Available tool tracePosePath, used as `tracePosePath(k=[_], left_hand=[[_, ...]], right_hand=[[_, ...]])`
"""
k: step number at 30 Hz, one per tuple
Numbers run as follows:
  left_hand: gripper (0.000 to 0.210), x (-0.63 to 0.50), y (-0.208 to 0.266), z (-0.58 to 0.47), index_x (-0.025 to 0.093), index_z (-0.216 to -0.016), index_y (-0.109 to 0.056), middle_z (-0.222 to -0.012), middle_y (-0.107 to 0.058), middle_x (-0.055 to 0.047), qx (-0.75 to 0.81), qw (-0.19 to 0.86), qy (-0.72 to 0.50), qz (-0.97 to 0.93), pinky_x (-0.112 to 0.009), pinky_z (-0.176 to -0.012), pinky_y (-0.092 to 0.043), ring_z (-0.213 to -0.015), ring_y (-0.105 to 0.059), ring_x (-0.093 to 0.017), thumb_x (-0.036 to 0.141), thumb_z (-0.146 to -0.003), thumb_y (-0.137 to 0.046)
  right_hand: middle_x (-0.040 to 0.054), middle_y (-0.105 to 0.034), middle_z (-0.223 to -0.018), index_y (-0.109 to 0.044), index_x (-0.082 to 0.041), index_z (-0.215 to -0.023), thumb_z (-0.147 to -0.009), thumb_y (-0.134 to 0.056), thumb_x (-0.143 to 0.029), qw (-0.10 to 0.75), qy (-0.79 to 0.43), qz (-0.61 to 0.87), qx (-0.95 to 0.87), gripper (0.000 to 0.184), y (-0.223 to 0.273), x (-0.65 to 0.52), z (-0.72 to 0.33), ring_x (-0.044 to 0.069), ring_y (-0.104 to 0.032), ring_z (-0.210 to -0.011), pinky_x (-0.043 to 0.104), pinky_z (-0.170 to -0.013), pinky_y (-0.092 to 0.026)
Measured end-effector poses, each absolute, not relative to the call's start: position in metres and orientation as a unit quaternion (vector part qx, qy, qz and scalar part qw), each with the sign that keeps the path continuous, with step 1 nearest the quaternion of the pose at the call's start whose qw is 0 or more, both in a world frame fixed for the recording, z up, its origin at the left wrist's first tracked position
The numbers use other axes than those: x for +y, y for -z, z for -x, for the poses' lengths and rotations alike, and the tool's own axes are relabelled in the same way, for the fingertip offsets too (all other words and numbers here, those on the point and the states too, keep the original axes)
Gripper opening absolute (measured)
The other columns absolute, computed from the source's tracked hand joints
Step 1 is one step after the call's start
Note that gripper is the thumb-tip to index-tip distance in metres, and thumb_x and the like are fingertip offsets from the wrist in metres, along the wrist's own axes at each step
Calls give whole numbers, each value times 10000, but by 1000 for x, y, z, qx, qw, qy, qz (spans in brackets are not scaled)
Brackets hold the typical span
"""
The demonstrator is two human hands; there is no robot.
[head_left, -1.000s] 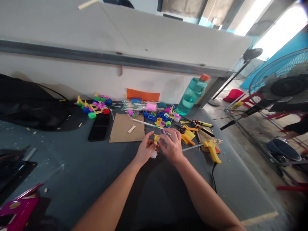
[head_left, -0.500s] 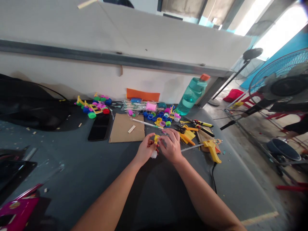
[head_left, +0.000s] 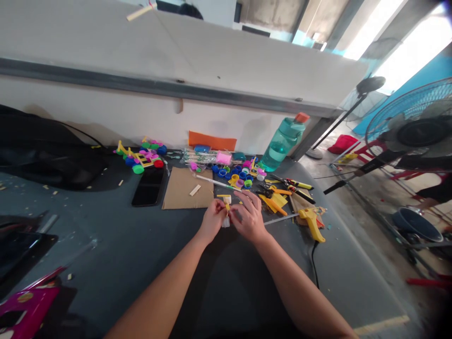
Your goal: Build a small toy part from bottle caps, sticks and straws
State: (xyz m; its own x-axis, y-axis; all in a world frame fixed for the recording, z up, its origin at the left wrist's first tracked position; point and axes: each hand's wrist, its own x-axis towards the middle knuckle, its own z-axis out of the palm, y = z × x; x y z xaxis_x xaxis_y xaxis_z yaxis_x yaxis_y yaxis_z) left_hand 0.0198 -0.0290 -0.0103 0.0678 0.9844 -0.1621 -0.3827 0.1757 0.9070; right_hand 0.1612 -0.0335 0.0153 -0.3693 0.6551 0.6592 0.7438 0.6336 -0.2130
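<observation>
Between my two hands is a small yellow and white piece [head_left: 227, 207], with white cap-like parts at its top and bottom ends. My left hand [head_left: 213, 220] pinches it from the left, fingertips on its yellow middle. From the other side my right hand [head_left: 249, 217] closes thumb and finger on the same piece, its other fingers raised. Just beyond the hands lie a cardboard sheet [head_left: 176, 188] with a short wooden stick [head_left: 195, 190], and several coloured bottle caps [head_left: 239, 182].
A black phone [head_left: 147, 188] lies left of the cardboard, near finished-looking colourful cap models [head_left: 141, 157]. To the right are orange-handled pliers [head_left: 278, 206], a yellow glue gun [head_left: 311, 223] with its cord, and a teal water bottle [head_left: 280, 146]. A fan [head_left: 416, 127] stands beyond the table.
The small piece has turned between my fingers, so a white part now shows at its top as well as its bottom. Both hands stay nearly in place.
</observation>
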Motion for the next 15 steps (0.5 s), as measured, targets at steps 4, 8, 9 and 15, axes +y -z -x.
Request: tracePosePath(k=[4,8,9,15], left_hand=[[229,-28,10,-20,177,-715,-486,-600,-489,61,436,641,-513,-368,-185,-504,-336,-509,-441,-72,319,-667,-660],[267,-28,15,-19,160,-692,-563,-555,-483,52,464,627,-496,-381,-194,-478,-307,-475,-411,-76,418,-713,-630],[282,-29,16,-18,154,-688,-583,-560,-497,42,471,618,-497,-385,-197,-482,-310,-487,-424,-81,431,-724,-618],[389,-31,15,-18,133,-614,-611,-503,-506,24,485,609,-492,-390,-215,-473,-305,-467,-432,-96,505,-726,-604]], right_hand=[[90,-551,-1282,-618,-214,-863,-805,-576,-179,363,55,431,-824,80,-14,-33,-160,282,-407,-1250,499,-975,-377],[104,-564,-1252,-613,-206,-851,-809,-576,-179,370,54,440,-817,62,-12,-32,-161,282,-408,-1249,500,-976,-382],[107,-568,-1246,-613,-203,-847,-808,-580,-180,372,53,440,-816,56,-12,-31,-161,281,-408,-1248,496,-978,-383],[102,-565,-1248,-614,-203,-828,-790,-593,-165,392,32,435,-810,58,-13,-33,-157,272,-412,-1243,497,-989,-380]])
